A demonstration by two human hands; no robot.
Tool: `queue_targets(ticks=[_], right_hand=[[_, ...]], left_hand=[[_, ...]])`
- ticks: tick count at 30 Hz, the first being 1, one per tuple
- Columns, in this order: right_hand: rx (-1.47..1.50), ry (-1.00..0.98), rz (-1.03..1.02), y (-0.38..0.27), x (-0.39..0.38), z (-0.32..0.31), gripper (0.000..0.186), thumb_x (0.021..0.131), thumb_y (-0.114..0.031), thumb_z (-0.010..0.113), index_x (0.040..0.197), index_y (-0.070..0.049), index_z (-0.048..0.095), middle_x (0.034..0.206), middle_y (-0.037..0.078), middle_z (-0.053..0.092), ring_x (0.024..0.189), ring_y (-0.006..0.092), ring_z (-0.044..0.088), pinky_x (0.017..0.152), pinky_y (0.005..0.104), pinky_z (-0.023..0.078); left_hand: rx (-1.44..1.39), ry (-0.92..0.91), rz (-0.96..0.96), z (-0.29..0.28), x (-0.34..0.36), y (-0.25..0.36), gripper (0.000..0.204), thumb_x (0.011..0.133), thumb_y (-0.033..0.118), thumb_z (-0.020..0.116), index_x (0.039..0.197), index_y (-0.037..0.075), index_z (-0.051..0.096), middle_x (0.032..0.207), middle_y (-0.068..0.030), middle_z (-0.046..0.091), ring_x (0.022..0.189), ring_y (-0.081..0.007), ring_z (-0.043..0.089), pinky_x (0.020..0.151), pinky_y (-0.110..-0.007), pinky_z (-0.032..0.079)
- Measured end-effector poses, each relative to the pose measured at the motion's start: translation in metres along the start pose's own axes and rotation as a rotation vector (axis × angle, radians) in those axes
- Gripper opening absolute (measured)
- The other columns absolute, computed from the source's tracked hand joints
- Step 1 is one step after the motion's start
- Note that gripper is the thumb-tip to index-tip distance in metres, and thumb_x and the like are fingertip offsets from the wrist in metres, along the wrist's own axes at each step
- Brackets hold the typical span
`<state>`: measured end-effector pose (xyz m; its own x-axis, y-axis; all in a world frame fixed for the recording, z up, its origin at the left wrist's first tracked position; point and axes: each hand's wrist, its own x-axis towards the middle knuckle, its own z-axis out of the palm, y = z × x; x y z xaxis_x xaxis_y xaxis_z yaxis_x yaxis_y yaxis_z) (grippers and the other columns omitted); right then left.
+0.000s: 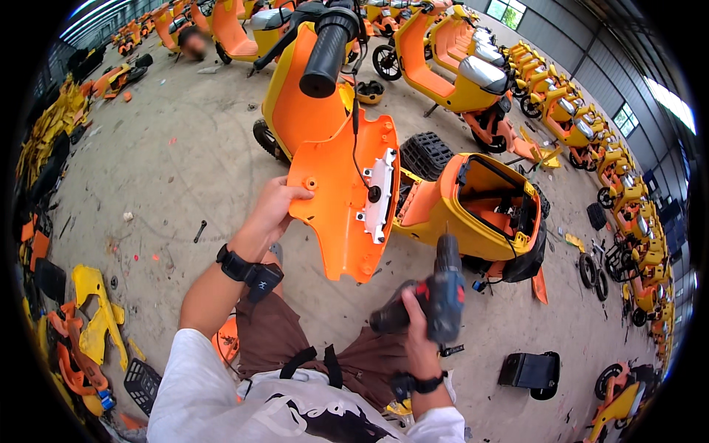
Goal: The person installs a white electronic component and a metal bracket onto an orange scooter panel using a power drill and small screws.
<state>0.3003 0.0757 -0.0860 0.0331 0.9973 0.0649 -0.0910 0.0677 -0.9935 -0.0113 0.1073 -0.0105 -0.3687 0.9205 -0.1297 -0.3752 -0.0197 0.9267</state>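
My left hand (284, 199) grips the left edge of an orange plastic panel (329, 221), turned so that its bosses and a white plastic fitting (380, 196) show, with a black cable running to the fitting. My right hand (417, 321) holds a dark cordless drill (447, 295) with red details, its bit pointing forward, below and right of the panel. Behind the panel stands a yellow-and-orange scooter (288, 96) with a black handlebar grip (325, 55); its rear body (443, 203) has an open compartment at the top.
Rows of scooters (554, 125) line the back and right. Loose yellow body panels (96, 317) lie piled at the left. A black box (528, 373), tyres (591, 273), a black crate (428, 151) and a wrench (199, 230) are on the concrete floor (170, 184). Another person is blurred at the back left.
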Motion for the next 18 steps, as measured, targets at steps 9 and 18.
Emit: queue_targets(ticks=[9,18], right_hand=[[0.334,-0.206,0.202,0.008,0.028,0.075,0.043,0.081,0.001,0.074,0.119,0.001,0.054,0.116,0.011,0.062,0.105,0.019,0.063,0.091,0.0332,0.052],[0.222,-0.173,0.059,0.004,0.026,0.086,0.042,0.086,-0.004,0.071,0.123,0.003,0.052,0.111,0.009,0.063,0.1,0.0156,0.062,0.089,0.0302,0.052]], left_hand=[[-0.042,-0.124,-0.053,-0.011,0.006,-0.006,0.035,0.091,0.02,0.055,0.116,-0.003,0.059,0.107,-0.0133,0.067,0.091,-0.0219,0.068,0.071,-0.037,0.057],[-0.171,-0.422,-0.06,0.017,-0.023,-0.075,0.071,0.086,0.027,0.069,0.144,0.004,0.035,0.138,-0.0117,0.049,0.128,-0.0226,0.05,0.104,-0.038,0.046]])
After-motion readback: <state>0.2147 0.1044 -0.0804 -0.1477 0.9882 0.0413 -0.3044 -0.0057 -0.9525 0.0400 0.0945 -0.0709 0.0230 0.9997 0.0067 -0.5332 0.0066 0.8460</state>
